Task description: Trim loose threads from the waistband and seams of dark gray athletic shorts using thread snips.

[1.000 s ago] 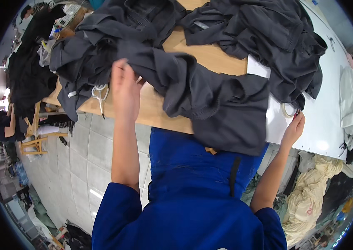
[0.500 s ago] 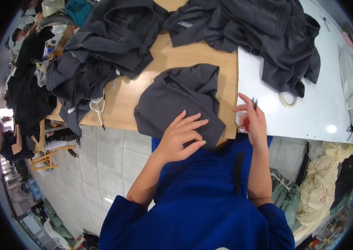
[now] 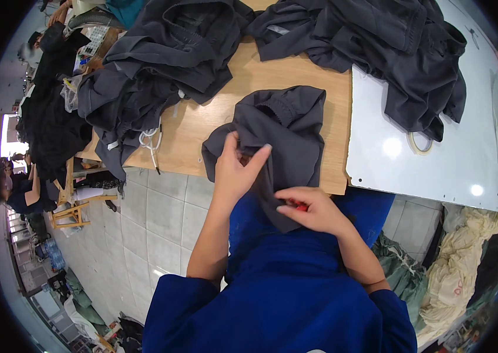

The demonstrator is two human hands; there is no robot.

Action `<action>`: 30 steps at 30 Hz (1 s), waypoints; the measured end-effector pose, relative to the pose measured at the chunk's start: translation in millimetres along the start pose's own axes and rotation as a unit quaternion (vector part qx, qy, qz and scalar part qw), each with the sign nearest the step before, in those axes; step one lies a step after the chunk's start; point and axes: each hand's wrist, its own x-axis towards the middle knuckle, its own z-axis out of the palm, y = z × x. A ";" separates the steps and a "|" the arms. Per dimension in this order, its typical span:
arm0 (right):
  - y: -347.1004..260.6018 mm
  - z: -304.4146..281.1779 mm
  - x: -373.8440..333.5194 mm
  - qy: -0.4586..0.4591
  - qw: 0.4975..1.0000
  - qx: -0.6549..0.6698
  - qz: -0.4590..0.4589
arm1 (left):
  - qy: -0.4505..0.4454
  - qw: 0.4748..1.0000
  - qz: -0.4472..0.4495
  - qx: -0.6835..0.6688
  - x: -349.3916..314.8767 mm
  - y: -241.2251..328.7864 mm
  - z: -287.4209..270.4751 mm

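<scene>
The left grip (image 3: 240, 167) rests on the grey garment (image 3: 297, 132), its thumb and forefinger apart over a fold; the other fingers are hard to make out, so I cannot tell whether they pinch the cloth. The right grip (image 3: 312, 209), at the garment's lower part, is curled around a small red item (image 3: 301, 206), its fingertips at the flap that hangs towards the person. The garment itself lies crumpled on the wooden surface (image 3: 336, 159), a gathered band (image 3: 278, 112) showing near its top and its lower end over the near edge. To the garment's left, near it, a white cord (image 3: 149, 140) hangs beside a pile of dark grey clothing (image 3: 149, 70), which spreads up and away. Beyond the garment to the right lies another dark grey pile (image 3: 372, 41), reaching onto a white surface (image 3: 372, 167), with a ring of tape (image 3: 420, 153) below it. Lower right of the garment, well apart, is a bundle of cream cloth (image 3: 458, 265).
</scene>
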 end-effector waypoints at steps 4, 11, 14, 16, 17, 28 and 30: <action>2.1 -13.7 -1.2 0.102 0.990 0.088 0.051 | -0.080 0.994 -0.007 -0.070 -7.0 16.0 3.2; -19.8 -17.8 25.0 0.119 0.992 0.004 -0.034 | -0.185 0.981 -0.024 -0.042 -29.0 39.9 -3.8; -14.1 -21.8 25.6 0.250 0.965 0.072 -0.020 | -0.262 0.893 -0.188 -0.313 -22.5 45.1 -28.8; -16.7 -19.1 21.8 0.260 0.963 0.018 -0.067 | -0.167 0.905 -0.201 -0.337 -34.2 53.7 -6.7; -20.5 -17.9 18.9 0.275 0.954 -0.038 -0.114 | -0.077 0.906 -0.212 -0.357 -38.6 58.9 2.0; -26.8 -25.4 -13.6 0.284 0.933 -0.161 -0.154 | -0.050 0.955 -0.003 -0.291 -48.0 51.4 27.5; -26.8 -29.8 -21.7 0.262 0.946 -0.147 -0.123 | -0.042 0.943 0.034 -0.329 -49.5 53.5 34.6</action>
